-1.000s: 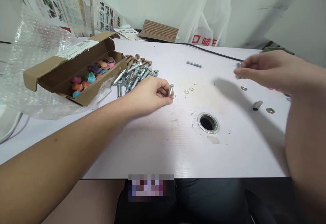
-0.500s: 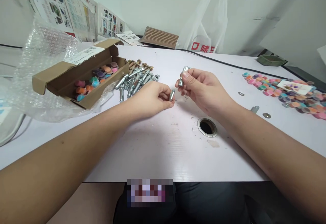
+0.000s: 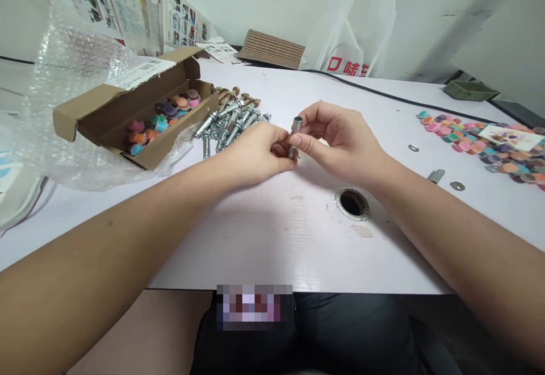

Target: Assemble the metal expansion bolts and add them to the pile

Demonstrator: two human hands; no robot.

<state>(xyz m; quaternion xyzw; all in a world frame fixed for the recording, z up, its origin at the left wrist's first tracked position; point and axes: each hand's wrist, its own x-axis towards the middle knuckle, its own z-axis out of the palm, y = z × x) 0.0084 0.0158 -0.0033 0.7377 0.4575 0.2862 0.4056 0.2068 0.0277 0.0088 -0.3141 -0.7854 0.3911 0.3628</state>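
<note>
My left hand rests on the white table with its fingers pinched round the small metal piece, now largely hidden. Between the fingertips of my right hand is a silver metal sleeve, upright with its open end up. The sleeve's lower end meets the small piece at the left fingertips. Just behind my left hand lies a pile of silver and brass-coloured bolts.
An open cardboard box of colourful caps stands at left on bubble wrap. More caps lie at right, near a loose metal piece and a washer. A round hole opens in the table.
My right hand has moved left and down, bringing the sleeve from above right onto the small piece in my left hand. The view has shifted slightly.
</note>
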